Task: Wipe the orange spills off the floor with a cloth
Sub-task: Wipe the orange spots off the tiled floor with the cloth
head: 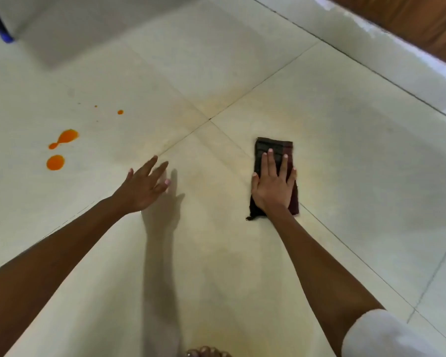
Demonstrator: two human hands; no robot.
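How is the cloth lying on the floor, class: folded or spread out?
Folded. The cloth forms a compact, narrow rectangle on the floor, pressed flat under the right hand.

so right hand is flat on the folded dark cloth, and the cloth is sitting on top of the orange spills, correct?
Not quite. The head view shows the right hand flat on the folded dark cloth, but that cloth lies on bare tile, well apart from the orange spills to its left.
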